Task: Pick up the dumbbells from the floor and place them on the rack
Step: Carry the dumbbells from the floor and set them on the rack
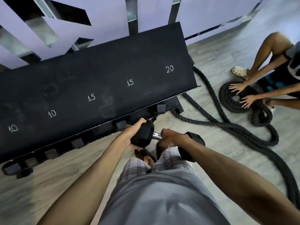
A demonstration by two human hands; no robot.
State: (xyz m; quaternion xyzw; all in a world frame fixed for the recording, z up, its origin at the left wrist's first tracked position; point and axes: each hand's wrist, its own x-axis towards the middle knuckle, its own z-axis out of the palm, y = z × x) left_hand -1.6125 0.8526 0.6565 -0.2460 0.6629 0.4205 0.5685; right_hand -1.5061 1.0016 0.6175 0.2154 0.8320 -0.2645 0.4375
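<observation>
A grey T-shirt [162,197] and plaid shorts [138,168] are seen closest to the lens, with two bare forearms stretched forward above them. A black hexagonal rubber-headed dumbbell with a chrome handle [156,136] is held off the pale floor [211,130], just in front of the lower edge of the long black metal dumbbell rack [97,88]. The left hand [133,135] is cupped around the dumbbell's left head, the fingers spread over its top and the thumb tucked beneath. The right hand [168,138] is wrapped tightly around the handle, the fingers fully curled. The rack's flat top shelf is marked in chalk with 10, 10, 15, 15 and 20, and the heads of other black hex dumbbells [121,125] are seen on the tier below. To the right, a thick black battle rope [235,125] is strewn across the floor, and its coiled end is pressed by both hands of a second, crouching person [276,75].
</observation>
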